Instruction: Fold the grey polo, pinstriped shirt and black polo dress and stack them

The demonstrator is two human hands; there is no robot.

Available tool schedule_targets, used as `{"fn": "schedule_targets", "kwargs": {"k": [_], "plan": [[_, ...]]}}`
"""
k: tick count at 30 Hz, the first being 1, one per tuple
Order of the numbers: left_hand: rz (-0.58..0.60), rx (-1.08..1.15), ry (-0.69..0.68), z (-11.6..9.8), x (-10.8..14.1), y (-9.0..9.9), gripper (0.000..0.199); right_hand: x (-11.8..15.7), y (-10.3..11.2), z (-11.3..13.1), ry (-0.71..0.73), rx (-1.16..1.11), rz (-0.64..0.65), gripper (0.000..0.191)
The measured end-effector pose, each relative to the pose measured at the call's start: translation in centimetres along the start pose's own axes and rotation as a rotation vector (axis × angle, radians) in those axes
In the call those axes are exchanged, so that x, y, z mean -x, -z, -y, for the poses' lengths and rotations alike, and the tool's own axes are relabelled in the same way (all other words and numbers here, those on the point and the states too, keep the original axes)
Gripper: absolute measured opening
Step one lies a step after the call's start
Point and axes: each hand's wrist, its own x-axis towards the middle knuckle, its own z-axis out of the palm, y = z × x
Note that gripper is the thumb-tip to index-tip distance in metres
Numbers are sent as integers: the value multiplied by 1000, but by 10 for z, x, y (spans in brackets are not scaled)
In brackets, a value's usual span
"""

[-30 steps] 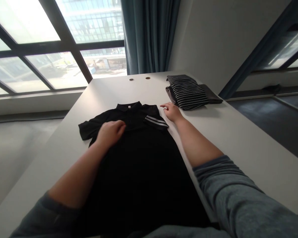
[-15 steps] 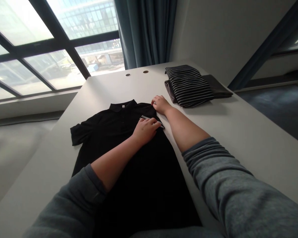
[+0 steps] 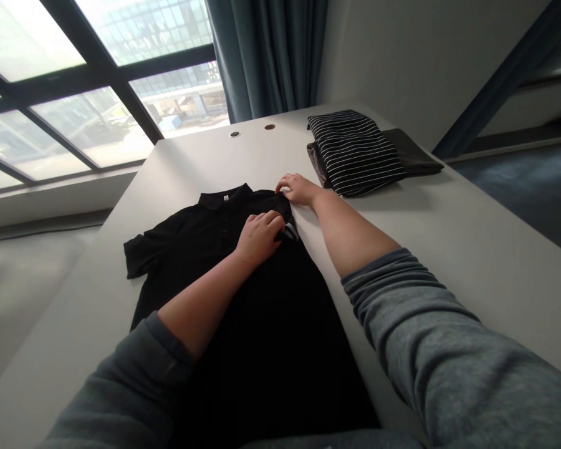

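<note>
Black polo shirt (image 3: 191,249) lay on desk (image 3: 472,249); striped sleeve (image 3: 288,232) folded just beside left grip (image 3: 259,237); right grip (image 3: 299,189) at shoulder edge (image 3: 272,194). Both grips' fingers were together, clamping untold. Sleeve fold apparently in hand; flattening seemingly called for.

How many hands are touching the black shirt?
2. The left hand lies on the front of the black polo shirt, and the right hand is at the shirt's shoulder, farther away.
</note>
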Motion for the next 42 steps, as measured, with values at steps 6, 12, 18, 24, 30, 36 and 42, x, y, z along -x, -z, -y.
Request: {"fn": "schedule_targets", "kwargs": {"k": [6,12,18,24,30,36,42], "plan": [[-42,-29,69,7,-1,8,18,1,-1,0,2,-4,54,29],[-28,-31,-36,6,-3,9,21,1,-2,-9,-224,153,-22,27],[99,-92,-89,-1,-8,-5,18,3,-2,-13,-292,235,-22,28],[84,-213,-98,-31,-14,-6,20,3,0,-6,-288,266,-30,27],[159,-168,-38,-51,-25,-20,23,3,2,-3,-283,260,-7,31],[173,-105,-66,-55,-16,-23,26,2,7,2,-307,238,-33,31],[129,3,-16,-50,10,-26,54,4,23,43,-146,170,-134,33]]}}
